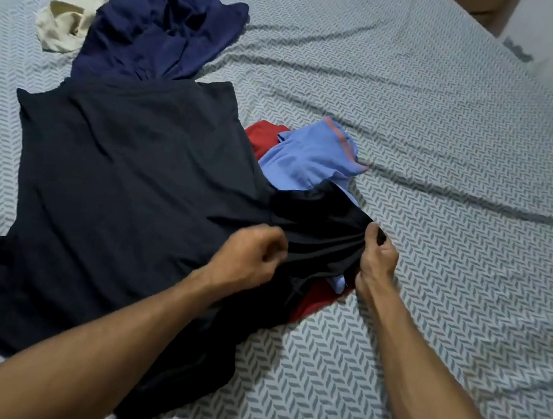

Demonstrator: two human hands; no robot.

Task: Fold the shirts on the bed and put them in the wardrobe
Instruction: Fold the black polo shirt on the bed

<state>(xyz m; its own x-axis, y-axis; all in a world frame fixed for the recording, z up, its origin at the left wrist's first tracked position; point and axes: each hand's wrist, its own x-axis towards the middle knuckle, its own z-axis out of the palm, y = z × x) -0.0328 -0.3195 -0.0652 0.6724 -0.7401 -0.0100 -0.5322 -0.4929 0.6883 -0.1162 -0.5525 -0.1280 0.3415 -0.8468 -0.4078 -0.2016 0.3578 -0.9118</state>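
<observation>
left hand (252, 253) | right hand (378, 260) | both forearms bare, no sleeves, no rings

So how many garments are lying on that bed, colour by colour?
Dark navy shirt, gripped by both the left hand and right hand: 1
Royal blue: 1
Cream: 1
Light blue: 1
Red: 1
Total: 5

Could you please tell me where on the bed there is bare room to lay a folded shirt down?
The bare sheet right of the light blue shirt and beyond the right hand is free, as is the near strip between the forearms. The left side is crowded by the black shirt, navy shirt and cream shirt.
</observation>
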